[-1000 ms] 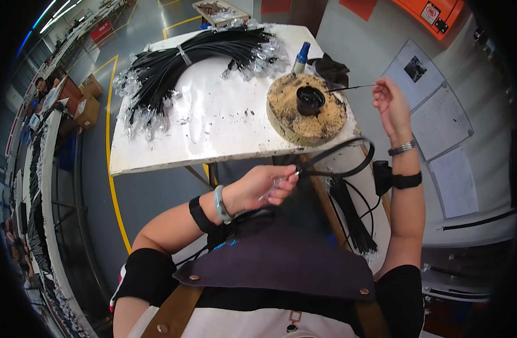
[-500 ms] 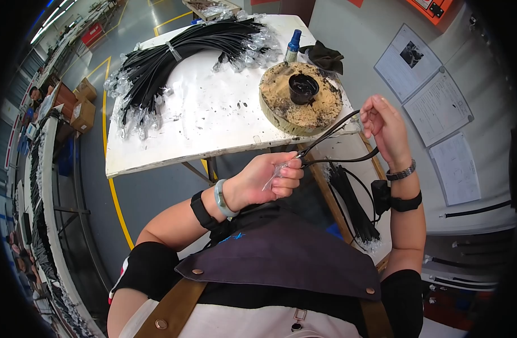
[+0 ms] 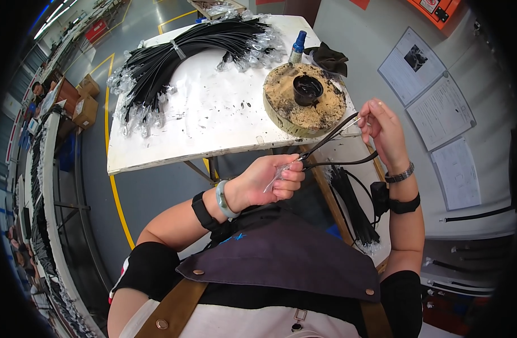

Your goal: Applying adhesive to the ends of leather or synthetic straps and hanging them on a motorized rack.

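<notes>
My left hand (image 3: 274,179) is closed around the joined ends of a looped black cord (image 3: 350,161), with clear plastic film showing between the fingers. From there the loop runs right, toward my right hand (image 3: 382,134). The fingers of that hand are pinched on a thin pale stick (image 3: 350,124), whose tip points along the cord's upper strand. Beyond the hands, a black cup (image 3: 307,91) of dark stuff stands on a round, black-smeared tan block (image 3: 280,117). Behind it are a blue-capped bottle (image 3: 297,48) and a dark cloth (image 3: 329,59).
A tied bundle of black cords (image 3: 199,45) with plastic-wrapped ends lies on the white table (image 3: 196,132). More black cords (image 3: 353,208) lie low on the right, beside a wooden edge. Papers (image 3: 440,110) hang on the right wall. Cartons (image 3: 85,111) stand far left, near a person.
The thin pale stick now shows at my right fingertips, against the upper strand. My left hand keeps its hold on the cord. The whole view has shifted slightly.
</notes>
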A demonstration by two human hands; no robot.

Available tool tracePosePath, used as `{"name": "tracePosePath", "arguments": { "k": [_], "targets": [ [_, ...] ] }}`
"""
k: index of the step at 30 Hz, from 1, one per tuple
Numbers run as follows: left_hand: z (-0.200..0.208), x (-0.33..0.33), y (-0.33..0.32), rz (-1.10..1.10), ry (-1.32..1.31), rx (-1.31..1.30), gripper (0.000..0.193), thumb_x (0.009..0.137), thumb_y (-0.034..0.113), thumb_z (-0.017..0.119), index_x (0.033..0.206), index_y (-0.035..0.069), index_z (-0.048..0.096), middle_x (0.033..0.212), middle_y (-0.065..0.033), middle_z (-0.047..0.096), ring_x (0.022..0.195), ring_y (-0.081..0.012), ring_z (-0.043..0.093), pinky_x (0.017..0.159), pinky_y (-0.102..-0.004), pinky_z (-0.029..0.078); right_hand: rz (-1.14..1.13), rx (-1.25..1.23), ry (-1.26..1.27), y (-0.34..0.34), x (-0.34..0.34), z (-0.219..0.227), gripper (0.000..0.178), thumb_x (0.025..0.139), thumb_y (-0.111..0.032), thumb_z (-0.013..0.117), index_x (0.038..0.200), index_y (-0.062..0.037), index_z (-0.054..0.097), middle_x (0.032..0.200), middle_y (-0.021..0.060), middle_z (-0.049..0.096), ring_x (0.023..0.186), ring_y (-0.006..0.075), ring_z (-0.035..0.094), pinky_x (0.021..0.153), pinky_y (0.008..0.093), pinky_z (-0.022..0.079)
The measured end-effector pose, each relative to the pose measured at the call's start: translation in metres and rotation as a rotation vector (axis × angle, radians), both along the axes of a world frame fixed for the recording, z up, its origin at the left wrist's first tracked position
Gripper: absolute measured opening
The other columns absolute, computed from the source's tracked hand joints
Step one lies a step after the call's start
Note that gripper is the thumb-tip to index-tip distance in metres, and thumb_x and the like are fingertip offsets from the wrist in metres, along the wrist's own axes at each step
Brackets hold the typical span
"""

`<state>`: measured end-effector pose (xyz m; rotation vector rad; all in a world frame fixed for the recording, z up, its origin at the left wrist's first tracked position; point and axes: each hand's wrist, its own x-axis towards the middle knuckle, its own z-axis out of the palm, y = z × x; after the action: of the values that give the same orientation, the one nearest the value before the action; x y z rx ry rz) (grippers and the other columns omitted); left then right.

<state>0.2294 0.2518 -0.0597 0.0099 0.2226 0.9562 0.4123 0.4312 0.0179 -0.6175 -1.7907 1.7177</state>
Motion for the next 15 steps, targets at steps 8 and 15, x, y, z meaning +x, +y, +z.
{"name": "tracePosePath", "arguments": {
  "k": [8, 15],
  "targets": [
    [0.0005, -0.0007, 0.0001, 0.001, 0.038, -0.005, 0.031, 0.096, 0.026, 0.031, 0.069, 0.012, 0.037, 0.061, 0.005, 0.03, 0.047, -0.0061, 0.024, 0.041, -0.0203, 0.022, -0.012, 0.048, -0.005, 0.0072, 0.0005, -0.0021, 0.03, 0.094, -0.029, 0.041, 0.083, -0.0043, 0.053, 0.069, 0.0028, 0.054, 0.057, 0.005, 0.049, 0.046, 0.018, 0.043],
    [-0.0004, -0.0005, -0.0011, 0.003, 0.063, -0.001, 0.032, 0.096, 0.027, 0.03, 0.069, 0.013, 0.037, 0.061, 0.0054, 0.031, 0.047, -0.0058, 0.023, 0.041, -0.0201, 0.022, -0.008, 0.044, -0.005, 0.0066, 0.0002, -0.0003, 0.03, 0.094, -0.029, 0.041, 0.082, -0.0047, 0.053, 0.069, 0.0026, 0.054, 0.057, 0.0048, 0.049, 0.046, 0.0177, 0.043]
  ]
}}
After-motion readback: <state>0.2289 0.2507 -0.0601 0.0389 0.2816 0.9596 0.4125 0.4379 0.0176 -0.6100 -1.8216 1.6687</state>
